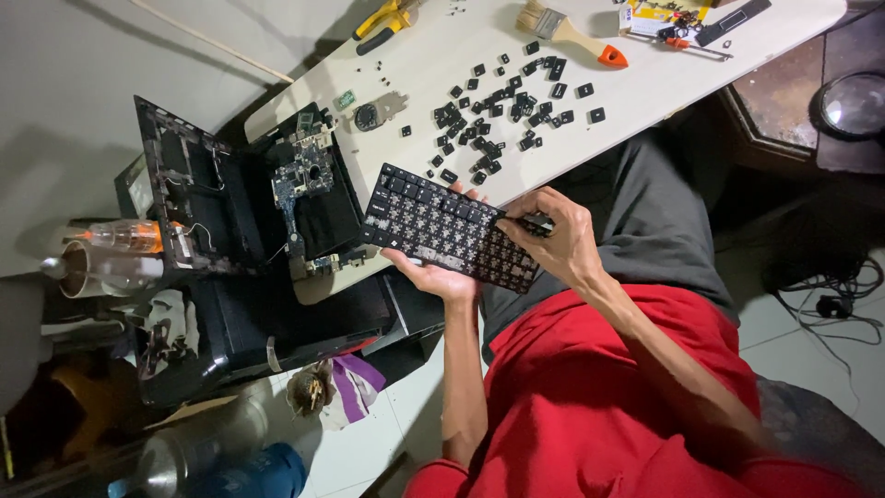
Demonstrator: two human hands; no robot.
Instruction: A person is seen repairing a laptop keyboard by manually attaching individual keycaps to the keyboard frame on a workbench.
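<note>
A black laptop keyboard (pixel 433 219) with many keycaps off is held over my lap at the table's edge. My left hand (pixel 435 275) supports it from beneath, palm up, fingers around its near edge. At the keyboard's right end, my right hand (pixel 564 242) pinches a small black keycap (pixel 537 223) between thumb and fingertips. Several loose black keycaps (pixel 498 101) lie scattered on the white table (pixel 645 88) just beyond the keyboard.
A disassembled black laptop shell (pixel 198 198) with a bare circuit board (pixel 306 171) lies left of the keyboard. A small fan (pixel 367 116), yellow pliers (pixel 385 18), a paintbrush (pixel 572 32) and small tools (pixel 682 23) sit on the table. Cables (pixel 834 300) lie on the floor at right.
</note>
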